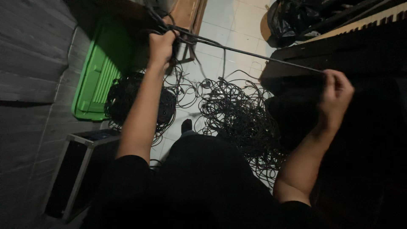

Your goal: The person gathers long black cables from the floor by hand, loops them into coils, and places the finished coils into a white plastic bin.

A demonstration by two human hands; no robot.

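Nearest the viewer, the person's dark-clothed lap fills the lower middle of the view, with both bare forearms reaching outward from it.

The right hand point(337, 95) is closed around one end of a taut run of black cable point(254, 55); its grip is a narrow pinch, fingers curled over the strand. The left hand point(161, 44) is raised higher and farther out, fist closed on a bundle of gathered cable loops point(178, 34). The taut run spans between the two hands, clear of the floor.

State of work, as judged from the layout: a small part of the cable is collected in the left fist. The larger part is not. A loose tangle point(237, 114) lies spread over the pale tiled floor point(220, 25) ahead of the person's foot, and a denser wound heap point(135, 101) sits to its left, touching the green plastic lid point(95, 80).

Clearances: a dark plank wall closes the left side. A metal-edged case point(85, 144) stands near the left elbow. Dark furniture with a slatted pale edge point(360, 23) bounds the right side, just beside the right hand. A black bag point(292, 19) rests at the far end. Open floor shows only in the far middle strip.
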